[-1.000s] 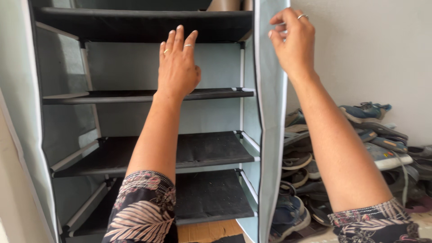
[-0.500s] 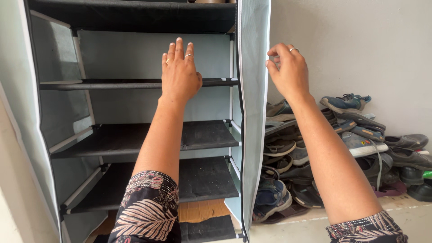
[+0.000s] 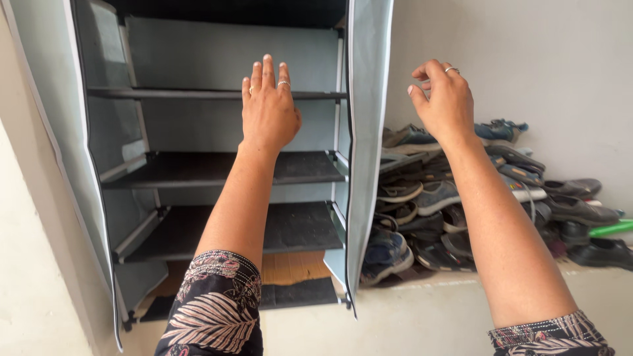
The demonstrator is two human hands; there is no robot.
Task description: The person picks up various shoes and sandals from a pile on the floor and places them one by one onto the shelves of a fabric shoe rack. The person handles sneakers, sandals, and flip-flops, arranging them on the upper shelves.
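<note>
pale wall behind fabric shoe rack [image 3: 217, 66]; left hand [image 3: 268, 109] spread flat, right hand [image 3: 443, 99] loosely curled, empty

The shoe rack [image 3: 224, 66] wears a pale grey-green fabric cover [image 3: 366, 132] edged in dark piping; its shelves [image 3: 217, 170] are black. Both sleeves [image 3: 211, 310] are black with a pink-and-cream leaf print — silver rings on the left hand [image 3: 268, 112] and right hand [image 3: 443, 99]. The shoe pile [image 3: 475, 198] runs blue, grey and black. The wall [image 3: 541, 59] is off-white — the floor [image 3: 428, 316] cream.
</note>
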